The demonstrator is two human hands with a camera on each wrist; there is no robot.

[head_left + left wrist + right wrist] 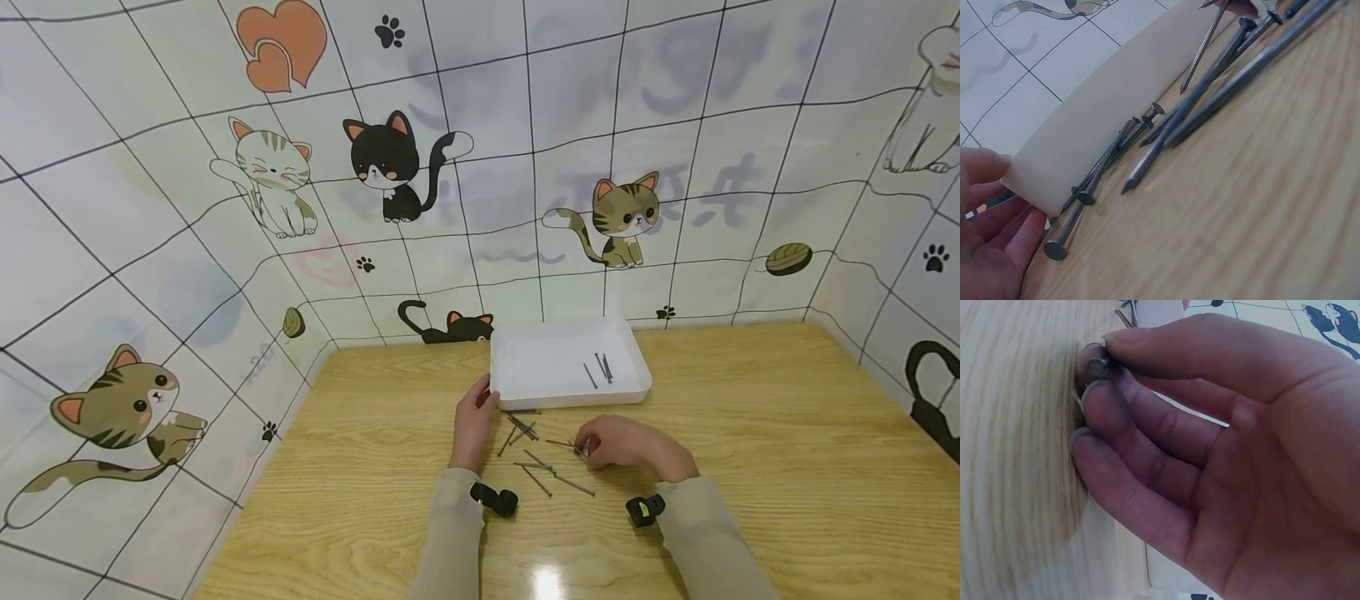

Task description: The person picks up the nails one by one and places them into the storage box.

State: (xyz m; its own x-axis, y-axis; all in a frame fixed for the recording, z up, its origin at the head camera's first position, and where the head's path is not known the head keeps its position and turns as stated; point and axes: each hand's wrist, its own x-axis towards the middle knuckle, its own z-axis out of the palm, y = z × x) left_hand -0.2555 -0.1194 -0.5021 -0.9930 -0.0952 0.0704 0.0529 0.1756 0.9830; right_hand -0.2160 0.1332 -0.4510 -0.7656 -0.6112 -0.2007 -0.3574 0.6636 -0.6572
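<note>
A white tray (558, 398) stands at the back of the table, with several nails (604, 367) lying in its right part. My left hand (474, 425) holds the tray's near left corner between thumb and fingers, as the left wrist view shows. My right hand (626, 442) is close over the table, right of a loose scatter of nails (536, 467). Its thumb and fingertips pinch a nail (1097, 368), whose round head shows between them in the right wrist view. More nails (1172, 119) lie crossed on the wood along the tray's front wall.
The wooden table (375, 500) meets cat-patterned walls (480, 167) at the back and both sides. A black wrist camera (495, 500) sits on the left sleeve and another camera (645, 510) on the right.
</note>
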